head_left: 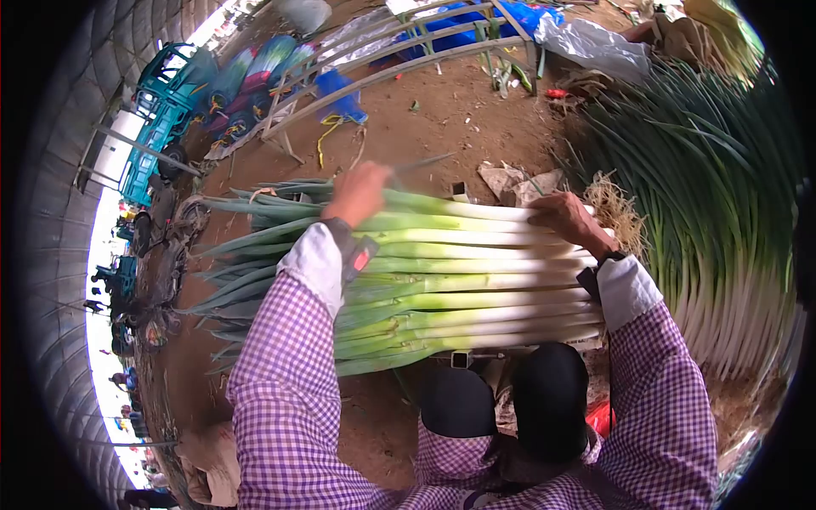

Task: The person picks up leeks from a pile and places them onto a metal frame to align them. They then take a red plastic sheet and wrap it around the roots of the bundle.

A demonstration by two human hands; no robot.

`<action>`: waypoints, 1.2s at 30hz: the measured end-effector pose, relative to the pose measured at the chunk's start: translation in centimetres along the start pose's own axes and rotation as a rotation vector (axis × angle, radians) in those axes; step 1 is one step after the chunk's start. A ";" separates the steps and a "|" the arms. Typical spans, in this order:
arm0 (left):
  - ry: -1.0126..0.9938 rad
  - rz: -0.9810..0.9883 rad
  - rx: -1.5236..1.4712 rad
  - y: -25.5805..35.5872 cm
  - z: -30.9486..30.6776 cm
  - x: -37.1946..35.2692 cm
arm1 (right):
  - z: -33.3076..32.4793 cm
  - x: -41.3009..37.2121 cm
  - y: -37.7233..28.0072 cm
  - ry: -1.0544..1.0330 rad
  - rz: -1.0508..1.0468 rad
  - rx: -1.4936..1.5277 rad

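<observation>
A thick row of long green onions [442, 280] lies crosswise in front of me, leaves to the left and white ends to the right. My left hand [357, 195], smeared by motion, is closed above the far edge of the leafy part. From it a thin, grey, pointed strip [425, 161] sticks out to the right; its kind I cannot tell. At the white ends my right hand [563, 216] curls its fingers round the farthest stalks, beside a tuft of dry roots [615, 209]. Below the row is a metal rack [460, 359], mostly hidden.
A large heap of green onions [705, 195] fills the right side. Beyond the row stands a wooden slatted frame [399, 64] with blue sheeting [342, 95]. My dark-covered knees [548, 399] are close to the row. At far left is a teal cart [157, 127].
</observation>
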State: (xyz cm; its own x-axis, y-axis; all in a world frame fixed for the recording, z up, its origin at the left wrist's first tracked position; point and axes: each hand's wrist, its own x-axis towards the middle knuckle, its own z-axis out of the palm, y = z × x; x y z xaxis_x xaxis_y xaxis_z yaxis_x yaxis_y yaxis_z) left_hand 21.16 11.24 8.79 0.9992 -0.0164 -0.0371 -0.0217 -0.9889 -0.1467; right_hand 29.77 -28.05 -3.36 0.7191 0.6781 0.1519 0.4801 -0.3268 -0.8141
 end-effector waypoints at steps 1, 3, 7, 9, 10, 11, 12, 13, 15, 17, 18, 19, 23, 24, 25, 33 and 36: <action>-0.072 0.042 0.032 0.3 -0.5 0.3 | 0.1 0.0 -0.2 0.005 0.011 0.015; -0.218 0.015 0.035 0.9 -0.5 0.8 | 0.0 -0.2 -0.3 0.013 0.036 0.038; -0.186 0.182 0.084 -0.4 1.1 2.0 | 0.1 -0.1 -0.2 0.011 0.045 0.049; -0.298 0.246 0.068 -1.1 1.4 3.2 | 0.2 -0.1 -0.1 0.026 0.004 0.039; -0.395 0.201 0.023 -1.8 2.0 4.0 | 0.3 -0.1 0.1 0.041 -0.007 0.044; -0.493 0.154 -0.025 -2.3 2.7 4.7 | 0.5 -0.1 0.3 0.054 -0.017 0.049; -0.590 0.107 -0.074 -2.7 3.2 5.1 | 0.4 -0.1 0.3 0.044 -0.013 0.035; -0.639 0.059 -0.109 -2.4 1.9 4.9 | 0.3 0.0 0.3 0.045 -0.022 0.032; -0.738 -0.038 -0.182 -2.1 -0.2 4.6 | 0.4 0.0 0.3 0.045 -0.039 0.027; -0.727 -0.046 -0.225 -2.7 -0.5 4.5 | 0.2 0.0 0.3 0.042 -0.037 -0.019; -0.665 -0.047 -0.238 -3.5 0.3 4.2 | 0.2 0.0 0.4 0.041 -0.033 -0.026; -0.605 -0.048 -0.250 -4.4 1.3 3.9 | 0.3 0.0 0.4 0.038 -0.029 -0.033; -0.514 0.214 -0.123 -7.4 4.6 4.8 | 0.1 -0.1 -0.4 0.028 0.011 -0.007; -0.542 0.105 -0.117 -4.5 1.1 4.0 | 0.1 -0.1 -0.6 0.028 0.024 -0.020; -0.569 -0.004 -0.111 -2.5 -1.4 3.0 | 0.1 -0.1 -0.7 0.024 0.025 -0.024; -0.356 0.087 -0.056 -2.7 -2.5 0.4 | -0.4 0.1 -1.5 -0.023 0.080 0.042; -0.479 0.081 -0.257 -4.1 -2.5 1.5 | -0.1 0.0 -1.7 -0.023 0.105 0.068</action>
State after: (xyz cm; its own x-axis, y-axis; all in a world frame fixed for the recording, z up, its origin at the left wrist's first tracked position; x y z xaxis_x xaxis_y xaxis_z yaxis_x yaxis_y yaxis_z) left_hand 22.80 14.94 11.82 0.8659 -0.0845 -0.4931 -0.0288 -0.9924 0.1195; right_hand 29.01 -27.57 -1.88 0.7513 0.6580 0.0516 0.3672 -0.3518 -0.8610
